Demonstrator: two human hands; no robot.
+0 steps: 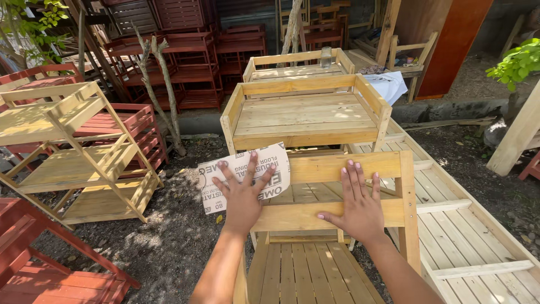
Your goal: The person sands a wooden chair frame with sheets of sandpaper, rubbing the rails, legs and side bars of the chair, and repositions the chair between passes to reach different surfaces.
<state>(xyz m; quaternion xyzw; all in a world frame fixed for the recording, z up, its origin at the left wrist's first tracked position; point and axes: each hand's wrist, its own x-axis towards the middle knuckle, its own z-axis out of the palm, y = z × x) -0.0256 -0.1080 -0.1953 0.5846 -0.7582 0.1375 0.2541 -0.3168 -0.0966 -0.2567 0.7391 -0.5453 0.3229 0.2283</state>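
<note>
The shelf (pixel 315 169) under both hands is bare, pale, matt wood with visible grain. The sheet of sandpaper (pixel 242 169) shows its printed paper backing. At nine o'clock, the racks (pixel 129 121) are wood painted dull red; the ground (pixel 169 236) is rough dirt.

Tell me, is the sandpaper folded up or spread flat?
Spread flat. The left hand presses the sandpaper sheet open against the wooden shelf, its printed back showing.

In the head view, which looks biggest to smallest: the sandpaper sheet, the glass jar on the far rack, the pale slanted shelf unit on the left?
1. Pale slanted shelf unit, by far the largest.
2. Sandpaper sheet under the left hand.
3. Glass jar, smallest, though it stands farthest from the camera, so it looks smaller than it is.
</note>
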